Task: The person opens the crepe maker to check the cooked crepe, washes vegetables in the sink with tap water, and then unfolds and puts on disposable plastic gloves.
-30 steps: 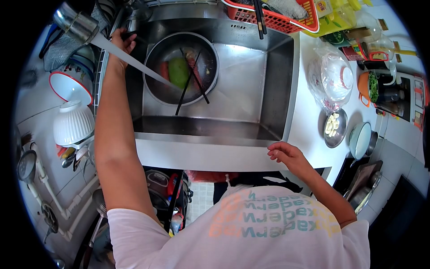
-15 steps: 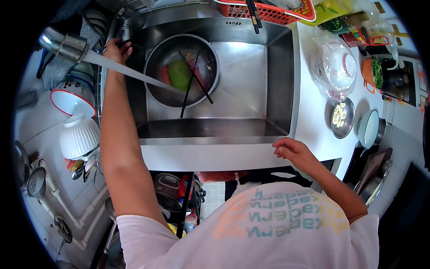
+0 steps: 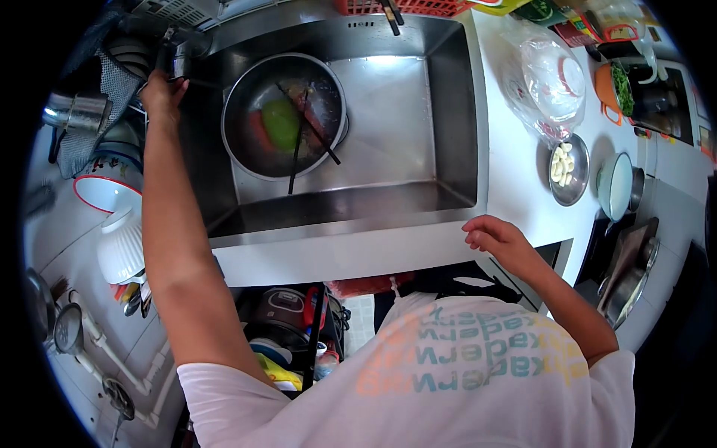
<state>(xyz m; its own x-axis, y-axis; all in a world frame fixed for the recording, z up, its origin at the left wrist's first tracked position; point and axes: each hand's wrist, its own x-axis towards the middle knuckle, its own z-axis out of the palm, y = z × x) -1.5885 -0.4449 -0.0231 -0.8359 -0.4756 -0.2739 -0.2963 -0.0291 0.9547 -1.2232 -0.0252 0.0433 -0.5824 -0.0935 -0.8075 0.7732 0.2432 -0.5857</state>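
My left hand [image 3: 162, 97] is at the metal faucet [image 3: 178, 58] behind the sink's left corner, fingers around its handle and partly hidden. No stream shows from the spout [image 3: 78, 110]. A round metal pot [image 3: 231, 142] stands in the left of the steel sink [image 3: 392, 149]. Inside it are water, a rounded green vegetable [image 3: 281, 125] and reddish pieces [image 3: 261, 133] whose kind I cannot tell. Two dark chopsticks [image 3: 297, 149] lie crossed over the pot, tips past its front rim. My right hand [image 3: 499, 237], fingers loosely bent and holding nothing, hovers by the sink's front right edge.
On the right counter are a steel bowl of peeled garlic [image 3: 562, 173], a plastic-wrapped bowl [image 3: 556, 82], a pale bowl [image 3: 614, 187] and an orange pot of greens [image 3: 614, 93]. A red basket [image 3: 418, 7] sits behind the sink. White bowls [image 3: 121, 243] stand left.
The water stream from the spout into the pot has stopped. My left hand stays at the faucet, its fingers shifted on the handle. The whole view has moved slightly.
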